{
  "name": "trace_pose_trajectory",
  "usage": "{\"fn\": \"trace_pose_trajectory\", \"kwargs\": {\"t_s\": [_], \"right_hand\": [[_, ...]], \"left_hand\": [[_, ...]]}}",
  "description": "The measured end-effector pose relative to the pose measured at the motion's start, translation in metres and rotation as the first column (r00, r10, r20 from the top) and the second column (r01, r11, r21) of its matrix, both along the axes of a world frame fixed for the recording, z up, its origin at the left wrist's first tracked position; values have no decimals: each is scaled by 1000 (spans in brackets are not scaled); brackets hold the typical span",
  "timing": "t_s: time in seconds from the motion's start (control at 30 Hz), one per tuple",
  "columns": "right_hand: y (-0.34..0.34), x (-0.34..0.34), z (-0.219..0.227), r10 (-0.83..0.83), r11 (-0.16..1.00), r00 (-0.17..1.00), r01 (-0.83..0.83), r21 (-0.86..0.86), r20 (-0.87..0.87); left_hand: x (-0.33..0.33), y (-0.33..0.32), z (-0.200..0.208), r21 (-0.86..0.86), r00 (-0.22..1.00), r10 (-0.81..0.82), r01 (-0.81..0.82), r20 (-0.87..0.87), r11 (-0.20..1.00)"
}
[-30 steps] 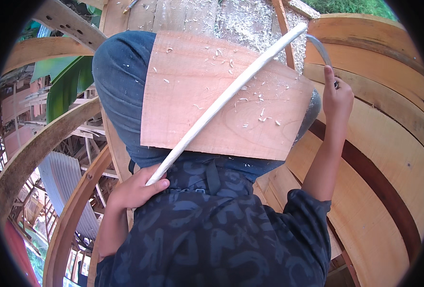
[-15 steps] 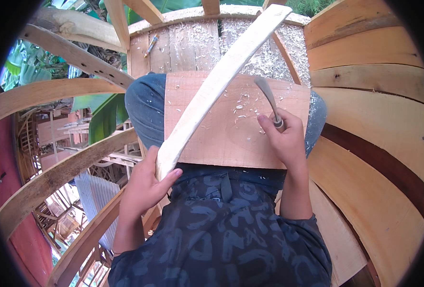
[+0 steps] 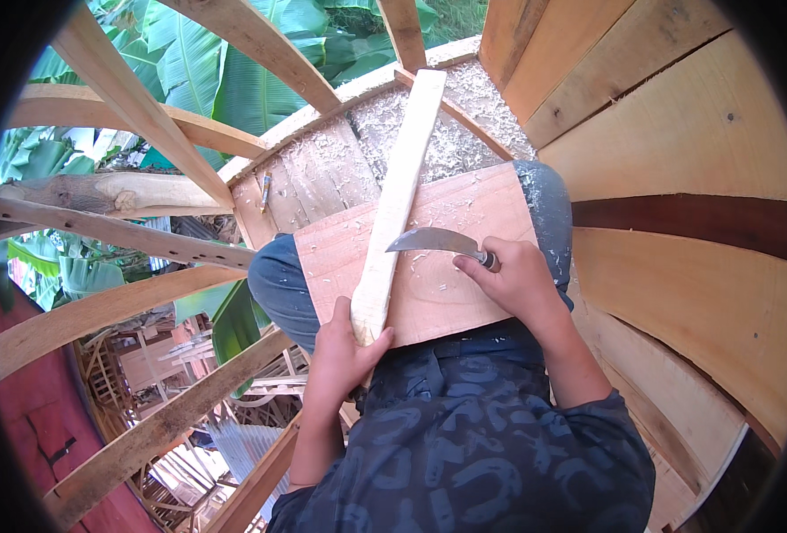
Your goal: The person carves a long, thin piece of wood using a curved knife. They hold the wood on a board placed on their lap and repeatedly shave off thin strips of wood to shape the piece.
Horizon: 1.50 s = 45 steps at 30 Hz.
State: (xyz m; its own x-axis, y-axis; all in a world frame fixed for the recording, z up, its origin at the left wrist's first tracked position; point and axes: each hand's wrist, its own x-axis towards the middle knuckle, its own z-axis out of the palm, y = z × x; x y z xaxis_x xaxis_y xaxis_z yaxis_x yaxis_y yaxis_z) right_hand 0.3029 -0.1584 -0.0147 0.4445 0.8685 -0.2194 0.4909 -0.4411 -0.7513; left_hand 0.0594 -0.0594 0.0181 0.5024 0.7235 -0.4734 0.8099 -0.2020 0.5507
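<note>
The grip of your left hand (image 3: 347, 348) is closed around the near end of the pale wooden stick (image 3: 400, 195), which lies over the board (image 3: 456, 306) on your lap and reaches beyond its far edge. I judge you hold it at this end so that its length remains free for the blade. The board rests on your folded legs (image 3: 282, 293), probably to protect them. The grip of your right hand (image 3: 509, 275) is wrapped on the handle of the curved knife (image 3: 433, 239); its tip overlaps the stick, though I cannot tell whether they touch. Half a second ago, the blade was pointing away from you, apart from the stick; now it lies crosswise. The view has also turned, so how much the stick itself moved is uncertain.
</note>
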Motion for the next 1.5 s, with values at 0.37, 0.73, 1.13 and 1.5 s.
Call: {"fn": "trace_pose_trajectory", "kwargs": {"t_s": [0.37, 0.73, 1.13, 1.5], "right_hand": [[30, -5, -5, 309, 942, 850, -211, -262, 427], [58, 70, -13, 35, 965, 853, 107, -241, 521], [37, 3, 1, 397, 895, 827, -253, -367, 399], [39, 65, 7, 144, 931, 864, 48, -363, 482]], "left_hand": [[-6, 7, -9, -97, 998, 1, 6, 66, 995], [-11, 19, -6, -294, 988, 18, 28, 153, 956], [-10, 12, -4, -390, 989, 36, 23, 144, 920], [-15, 10, -10, -388, 975, 53, 35, 214, 921]]}}
